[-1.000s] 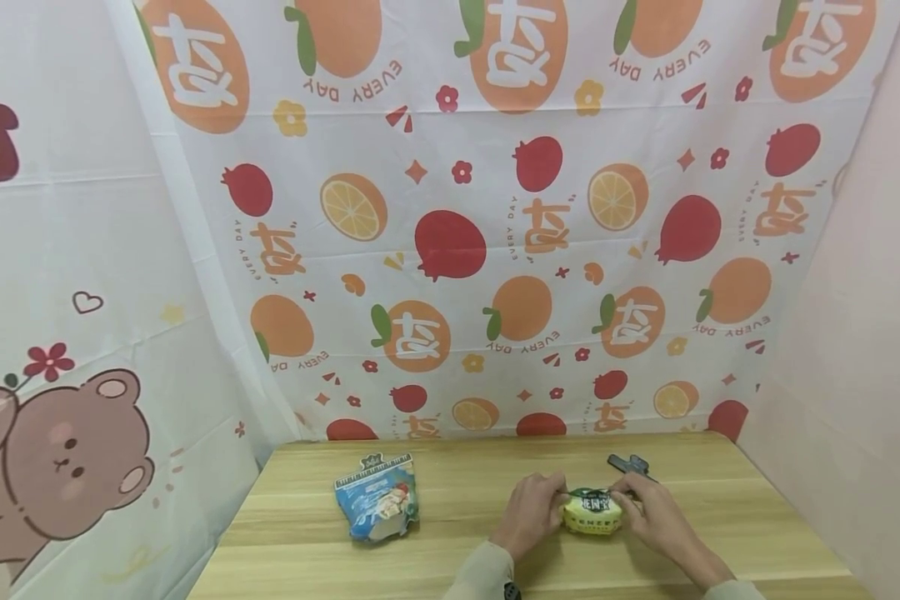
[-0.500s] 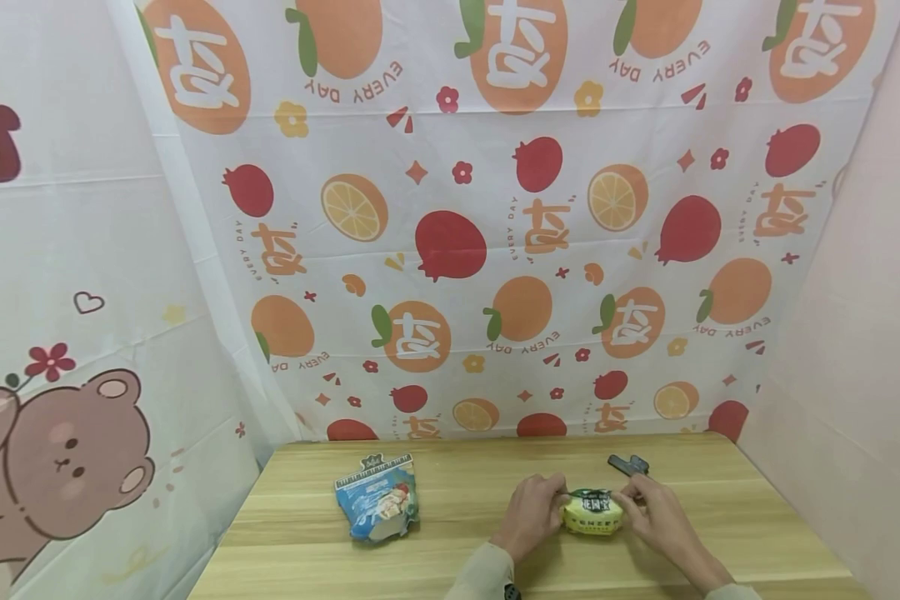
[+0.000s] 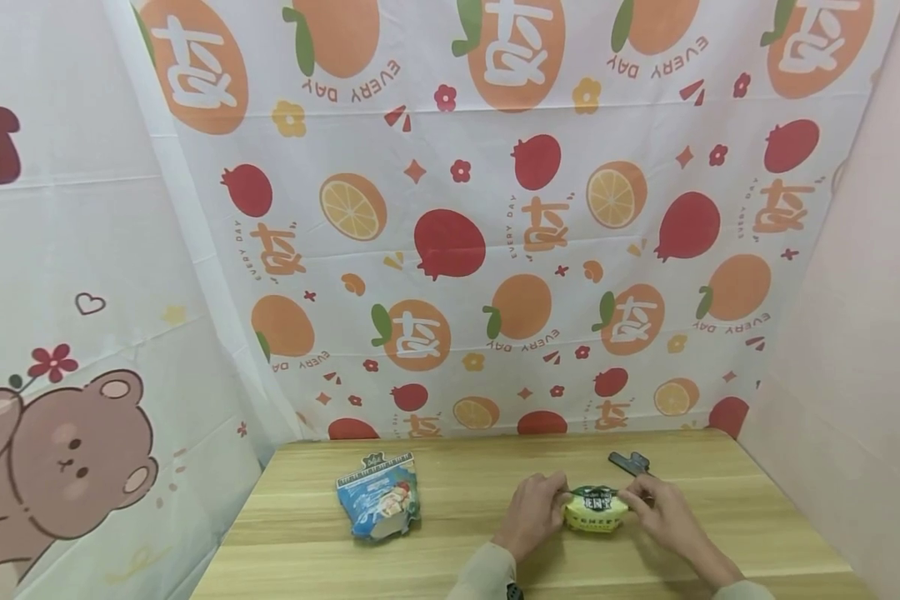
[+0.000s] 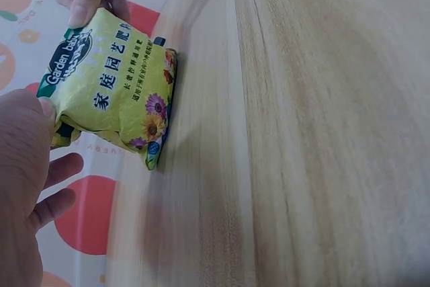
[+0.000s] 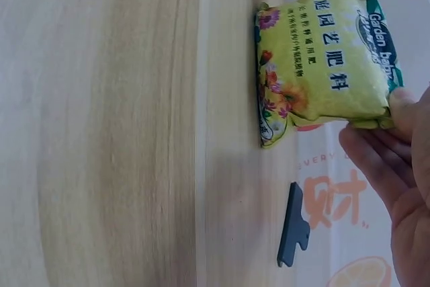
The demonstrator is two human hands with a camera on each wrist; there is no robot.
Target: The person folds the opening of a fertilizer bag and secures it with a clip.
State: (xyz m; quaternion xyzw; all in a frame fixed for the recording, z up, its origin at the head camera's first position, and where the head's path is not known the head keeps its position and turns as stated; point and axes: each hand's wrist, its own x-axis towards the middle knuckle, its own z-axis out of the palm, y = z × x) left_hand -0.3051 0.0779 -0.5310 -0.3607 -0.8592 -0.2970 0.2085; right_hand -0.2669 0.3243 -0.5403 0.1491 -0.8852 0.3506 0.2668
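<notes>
A yellow bag of garden fertilizer (image 3: 596, 515), printed "Garden baby" on a dark green band, stands on the wooden table in the head view. My left hand (image 3: 534, 510) pinches its top corner on the left side. On the other side, my right hand (image 3: 663, 515) pinches the opposite top corner. The right wrist view shows flowers printed along the bag's (image 5: 322, 58) lower part, and its bottom edge at the tabletop. A dark bag clip (image 5: 293, 226) lies just behind the right hand, apart from the bag.
A blue bag (image 3: 381, 510) lies on the left side of the table (image 3: 480, 475), with a black-and-white patterned clip (image 3: 375, 470) across its top. Behind the table hangs a fruit-print cloth (image 3: 450, 333). More cloth covers both sides.
My right hand has shifted slightly right and toward me, its pinch kept at the bag's corner. The bag's front label now shows more fully. The left hand has hardly moved.
</notes>
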